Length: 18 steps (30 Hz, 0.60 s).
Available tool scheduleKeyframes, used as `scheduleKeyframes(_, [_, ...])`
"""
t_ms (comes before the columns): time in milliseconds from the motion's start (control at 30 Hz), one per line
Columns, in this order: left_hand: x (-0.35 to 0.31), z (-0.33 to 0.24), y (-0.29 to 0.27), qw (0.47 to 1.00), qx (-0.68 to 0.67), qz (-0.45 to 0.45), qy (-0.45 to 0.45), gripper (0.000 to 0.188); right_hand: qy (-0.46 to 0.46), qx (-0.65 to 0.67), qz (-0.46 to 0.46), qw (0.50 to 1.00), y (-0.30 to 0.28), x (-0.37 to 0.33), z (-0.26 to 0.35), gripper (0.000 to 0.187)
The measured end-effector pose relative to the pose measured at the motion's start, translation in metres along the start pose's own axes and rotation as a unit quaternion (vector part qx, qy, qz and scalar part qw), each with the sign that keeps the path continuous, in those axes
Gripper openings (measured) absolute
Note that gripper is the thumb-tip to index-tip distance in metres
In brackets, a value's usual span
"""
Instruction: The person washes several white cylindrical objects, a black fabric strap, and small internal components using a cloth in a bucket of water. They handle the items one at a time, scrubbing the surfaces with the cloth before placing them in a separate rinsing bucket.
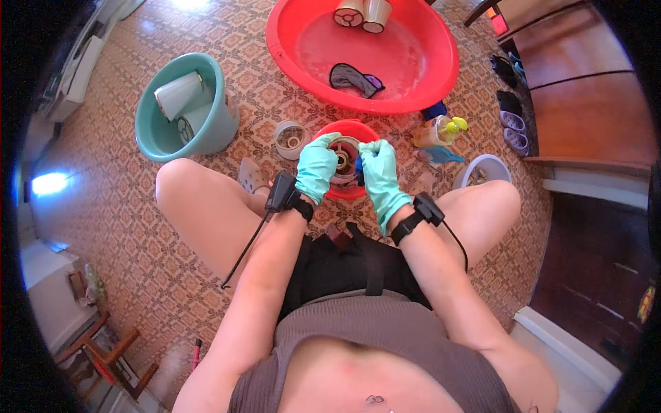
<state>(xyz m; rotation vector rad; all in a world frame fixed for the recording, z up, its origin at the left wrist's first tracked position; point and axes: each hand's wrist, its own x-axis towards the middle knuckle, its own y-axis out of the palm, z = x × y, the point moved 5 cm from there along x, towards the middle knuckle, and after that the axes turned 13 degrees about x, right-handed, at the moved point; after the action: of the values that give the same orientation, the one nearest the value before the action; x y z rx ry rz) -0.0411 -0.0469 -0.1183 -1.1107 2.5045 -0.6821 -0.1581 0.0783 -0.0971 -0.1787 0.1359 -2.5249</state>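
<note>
Mint rubber gloves cover both my hands. My left hand [317,168] is closed on the rim of a round pale lamp part [342,153], which has a ring at its centre. It is held over a small red bucket [348,126] between my knees. On the other side of the part, my right hand [378,168] is closed with its fingers pinched together. Something dark blue [359,171] shows beside those fingers, partly hidden, perhaps a cloth or sponge. A similar round part [292,140] stands on the floor left of the bucket.
A large red basin [275,55] ahead contains small lampshades [363,14] and a grey cloth [354,79]. At left, a teal bucket [224,117] holds white lampshades [180,96]. To the right are a yellow-topped pump bottle [441,131], a pale bowl [497,165] and clogs [513,131].
</note>
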Motion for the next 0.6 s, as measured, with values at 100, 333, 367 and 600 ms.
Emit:
scheduleKeyframes(100, [-0.005,0.026,-0.020,0.999,-0.016,-0.031,-0.029,0.042,0.216,0.157,-0.031,0.963,0.029,-0.051,0.029,0.021])
scheduleKeyframes(333, [-0.019,-0.012,-0.023,0.984,-0.098,0.010,-0.150,0.044,0.261,0.276,-0.062,0.923,0.018,-0.059,0.004,0.020])
scheduleKeyframes(367, [-0.024,-0.019,-0.021,0.963,-0.159,0.044,-0.211,0.044,0.257,0.278,-0.040,0.925,0.010,-0.043,0.001,0.021])
scheduleKeyframes(600, [0.022,-0.055,-0.050,0.955,0.275,0.094,0.067,0.051,0.279,0.296,0.058,0.912,-0.009,0.010,-0.008,0.022])
